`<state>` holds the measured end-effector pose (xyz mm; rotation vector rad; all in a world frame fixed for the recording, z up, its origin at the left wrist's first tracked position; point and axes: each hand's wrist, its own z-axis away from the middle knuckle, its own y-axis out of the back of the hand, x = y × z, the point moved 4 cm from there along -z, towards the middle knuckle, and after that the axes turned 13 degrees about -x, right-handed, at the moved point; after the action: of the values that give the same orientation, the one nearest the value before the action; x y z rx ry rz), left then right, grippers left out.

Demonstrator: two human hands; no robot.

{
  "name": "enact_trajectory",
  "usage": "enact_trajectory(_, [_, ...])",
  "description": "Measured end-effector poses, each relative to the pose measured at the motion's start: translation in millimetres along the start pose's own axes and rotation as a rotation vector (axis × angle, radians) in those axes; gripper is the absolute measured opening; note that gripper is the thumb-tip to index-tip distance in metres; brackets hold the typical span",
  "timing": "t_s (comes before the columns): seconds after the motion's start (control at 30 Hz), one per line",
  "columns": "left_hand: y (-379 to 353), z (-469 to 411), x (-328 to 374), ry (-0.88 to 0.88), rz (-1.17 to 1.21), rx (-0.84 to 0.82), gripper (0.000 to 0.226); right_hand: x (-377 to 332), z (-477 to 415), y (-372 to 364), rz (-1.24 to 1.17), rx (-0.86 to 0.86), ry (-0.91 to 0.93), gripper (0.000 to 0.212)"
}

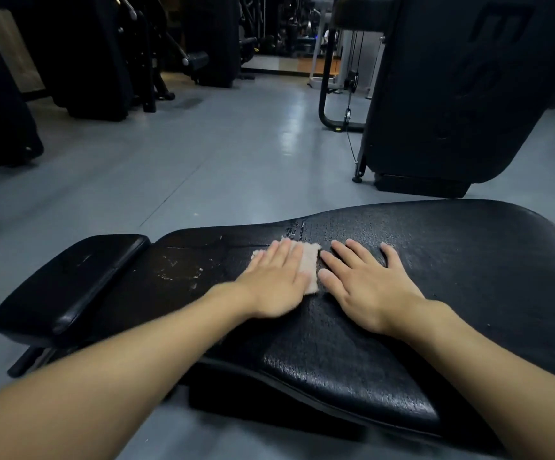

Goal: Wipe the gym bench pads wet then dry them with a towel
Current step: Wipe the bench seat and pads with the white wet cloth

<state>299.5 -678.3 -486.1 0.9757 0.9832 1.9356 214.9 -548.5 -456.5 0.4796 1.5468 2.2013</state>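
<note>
While the left hand (274, 282) is pressing flat on a small pale cloth (309, 265) at the centre of the frame, its fingers (289, 252) are lying released and straight over it. The right hand (367, 287) is resting just beside it, fingers spread and grasping nothing, on the long black bench pad (468, 277), which is glistening wet near the cloth.

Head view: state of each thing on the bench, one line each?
left hand: flat, palm down, pressing the cloth onto the pad; blurred.
right hand: flat on the bare pad, fingers spread, holding nothing.
cloth: pale, lying flat, mostly under the left hand.
long bench pad: cracked surface, patchy sheen, pale residue left of the cloth.
small end pad: smooth, glossy, untouched by either hand.
</note>
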Motion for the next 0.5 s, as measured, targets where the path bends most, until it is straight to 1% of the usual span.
enact_trajectory(0.17, [33.9, -69.2, -10.2, 0.055, 0.021, 0.018, 0.061, -1.2, -2.2, -0.8, 0.024, -0.004, -0.015, 0.063])
enact_trajectory(0.27, [47.1, -93.0, -13.4, 0.094, 0.022, 0.002, 0.062, -1.4, -2.5, -0.3, 0.033, 0.002, -0.021, 0.062])
enact_trajectory(0.37, [49.2, -94.4, -13.2, 0.094, 0.022, 0.007, 0.062, -0.9, -3.0, -0.5, 0.034, 0.012, -0.025, 0.061])
enact_trajectory(0.5, [34.3, -63.8, -13.4, 0.043, 0.018, 0.021, 0.061, -1.3, -4.0, -0.8, 0.022, 0.017, -0.026, 0.061])
